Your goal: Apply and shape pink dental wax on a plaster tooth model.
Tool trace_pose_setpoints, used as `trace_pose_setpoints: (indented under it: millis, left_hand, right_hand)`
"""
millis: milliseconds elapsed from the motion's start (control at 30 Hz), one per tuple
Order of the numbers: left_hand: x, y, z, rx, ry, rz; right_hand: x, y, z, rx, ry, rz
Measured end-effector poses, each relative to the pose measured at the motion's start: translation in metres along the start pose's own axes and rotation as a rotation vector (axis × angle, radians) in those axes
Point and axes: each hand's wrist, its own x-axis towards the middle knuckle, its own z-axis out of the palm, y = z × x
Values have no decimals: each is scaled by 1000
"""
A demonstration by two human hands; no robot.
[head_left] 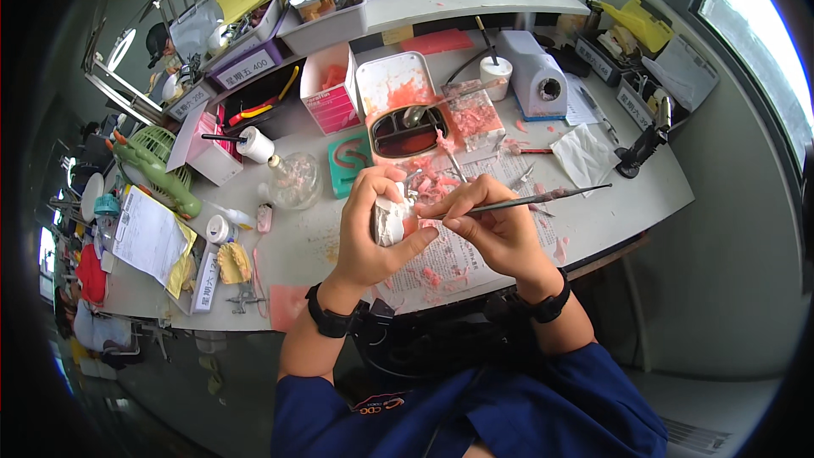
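Note:
My left hand (pixel 363 233) is wrapped round a white plaster dental model (pixel 391 222) with pink wax on its side, held above the newspaper. Pinched in my right hand (pixel 500 233) is a slim metal wax carver (pixel 551 197). One end sticks out to the right, and the other end points at the model, its tip hidden by my fingers. Beneath and beyond my hands, pink wax shavings (pixel 437 185) lie scattered over the newspaper (pixel 458 259). A second thin tool with pink wax (pixel 449 153) on its end leans just beyond my hands.
Behind my hands stand an open metal tin (pixel 407 132), a pink-and-white box (pixel 329 89) and a grey-blue machine (pixel 532 76). To the left are a glass bottle (pixel 294 182), a green fan (pixel 157 165) and a yellowish dental cast (pixel 233 263). Crumpled tissue (pixel 585 159) lies right.

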Motion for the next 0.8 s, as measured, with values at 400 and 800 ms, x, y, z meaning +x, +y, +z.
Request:
trace_pose_setpoints:
  millis: [400,800]
  left_hand:
    - [0,0,3,79,5,17]
    - [2,2,3,94,12,35]
  right_hand:
    - [-3,9,2,-97,26,-64]
    - [-2,9,1,-174,31,-63]
